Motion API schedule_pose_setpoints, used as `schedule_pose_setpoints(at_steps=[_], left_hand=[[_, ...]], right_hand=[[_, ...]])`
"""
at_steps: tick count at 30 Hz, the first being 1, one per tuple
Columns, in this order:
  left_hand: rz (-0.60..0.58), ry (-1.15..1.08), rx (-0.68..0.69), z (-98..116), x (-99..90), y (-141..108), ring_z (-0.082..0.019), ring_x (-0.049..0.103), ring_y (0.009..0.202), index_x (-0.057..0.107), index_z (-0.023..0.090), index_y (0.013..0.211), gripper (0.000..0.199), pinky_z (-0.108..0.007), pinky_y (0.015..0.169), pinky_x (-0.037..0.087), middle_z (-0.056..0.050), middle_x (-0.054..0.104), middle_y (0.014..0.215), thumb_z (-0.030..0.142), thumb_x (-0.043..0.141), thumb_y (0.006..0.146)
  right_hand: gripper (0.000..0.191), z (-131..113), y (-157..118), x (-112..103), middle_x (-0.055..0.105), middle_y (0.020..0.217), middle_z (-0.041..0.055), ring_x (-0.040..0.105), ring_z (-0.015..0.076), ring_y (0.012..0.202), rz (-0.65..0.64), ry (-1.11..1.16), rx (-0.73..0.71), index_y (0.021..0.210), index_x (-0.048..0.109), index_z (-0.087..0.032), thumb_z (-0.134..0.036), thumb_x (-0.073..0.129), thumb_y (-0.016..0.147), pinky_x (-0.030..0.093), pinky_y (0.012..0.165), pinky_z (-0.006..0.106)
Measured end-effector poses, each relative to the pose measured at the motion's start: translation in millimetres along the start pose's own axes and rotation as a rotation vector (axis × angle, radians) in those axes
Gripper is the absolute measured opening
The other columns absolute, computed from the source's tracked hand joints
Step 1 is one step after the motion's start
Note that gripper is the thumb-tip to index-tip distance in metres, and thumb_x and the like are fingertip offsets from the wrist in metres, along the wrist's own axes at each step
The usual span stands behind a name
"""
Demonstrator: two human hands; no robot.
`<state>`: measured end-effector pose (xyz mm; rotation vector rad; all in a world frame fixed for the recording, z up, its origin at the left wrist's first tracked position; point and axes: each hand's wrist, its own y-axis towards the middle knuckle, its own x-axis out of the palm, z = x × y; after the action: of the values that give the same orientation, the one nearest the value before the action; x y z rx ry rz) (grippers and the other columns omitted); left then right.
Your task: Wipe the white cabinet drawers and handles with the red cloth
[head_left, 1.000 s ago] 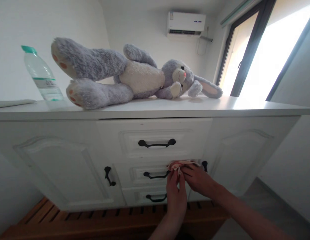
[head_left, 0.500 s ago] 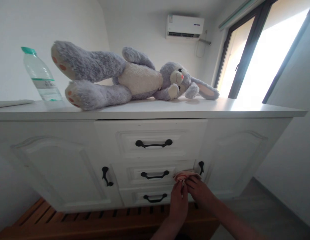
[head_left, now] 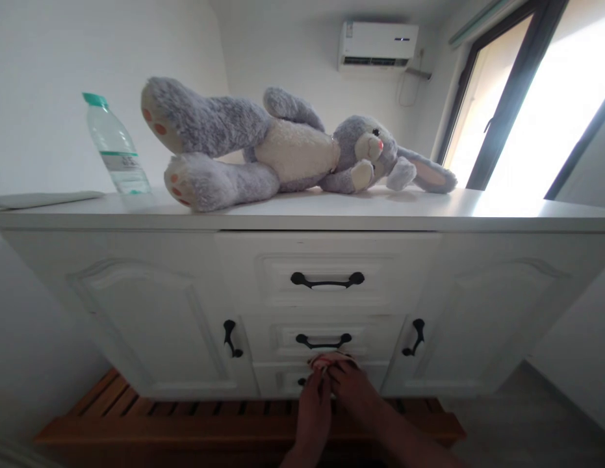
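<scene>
My left hand (head_left: 316, 394) and my right hand (head_left: 347, 383) are close together, both closed on a bunched pink cloth (head_left: 331, 358). The cloth is in front of the white cabinet's lower drawers, just under the black middle drawer handle (head_left: 323, 341). Most of the bottom drawer handle (head_left: 302, 382) is hidden behind my hands. Whether the cloth touches the drawer front, I cannot tell. Above is the top drawer handle (head_left: 327, 280), with all the drawers closed.
A grey plush rabbit (head_left: 297, 153) lies on the cabinet top (head_left: 370, 205), with a green-capped plastic bottle (head_left: 117, 146) to its left. Door handles (head_left: 232, 338) flank the drawers. A slatted wooden bench (head_left: 195, 426) stands under the cabinet. A window (head_left: 507, 97) is at right.
Both hands have moved left and down with the cloth, from beside the right door handle to below the middle drawer handle. The camera view has shifted slightly left.
</scene>
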<state>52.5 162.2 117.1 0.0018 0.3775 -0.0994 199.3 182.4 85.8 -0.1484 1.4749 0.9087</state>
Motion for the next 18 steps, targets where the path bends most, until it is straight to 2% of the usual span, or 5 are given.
schedule_pose_setpoints(at_steps=[7,10,13,18], left_hand=[[0.164,0.059,-0.101,-32,-91.4,8,-0.032,0.064,0.124,0.067,0.008,0.122,0.056,-0.044,0.109,0.045,-0.021,0.071,0.129,0.043,0.038,0.089],[0.217,0.086,-0.101,-34,-120.4,8,-0.032,0.067,0.118,0.068,0.008,0.117,0.053,-0.045,0.106,0.047,-0.022,0.074,0.124,0.041,0.039,0.089],[0.282,0.085,-0.059,-22,-142.7,10,-0.033,0.069,0.111,0.069,0.007,0.115,0.053,-0.048,0.103,0.049,-0.022,0.075,0.118,0.043,0.041,0.089],[0.463,0.063,0.111,29,-172.6,16,-0.028,0.070,0.104,0.072,0.016,0.111,0.041,-0.046,0.097,0.053,-0.013,0.077,0.109,0.043,0.051,0.089]], right_hand=[[0.034,-68,84,32,0.073,0.113,0.0053,0.062,0.0235,0.110,0.036,0.093,-0.050,0.120,0.070,-0.016,-0.025,0.071,0.088,0.049,0.102,0.035],[0.040,-88,110,30,0.072,0.116,0.0056,0.061,0.0233,0.111,0.062,0.138,-0.061,0.126,0.067,-0.016,-0.025,0.071,0.087,0.049,0.102,0.036],[0.036,-94,134,7,0.071,0.116,0.0066,0.059,0.0231,0.112,0.082,0.136,-0.093,0.125,0.067,-0.015,-0.023,0.069,0.089,0.050,0.101,0.037],[0.033,-87,170,-52,0.070,0.115,0.0072,0.056,0.0239,0.108,0.213,0.066,-0.098,0.125,0.066,-0.014,-0.022,0.063,0.093,0.052,0.097,0.040]])
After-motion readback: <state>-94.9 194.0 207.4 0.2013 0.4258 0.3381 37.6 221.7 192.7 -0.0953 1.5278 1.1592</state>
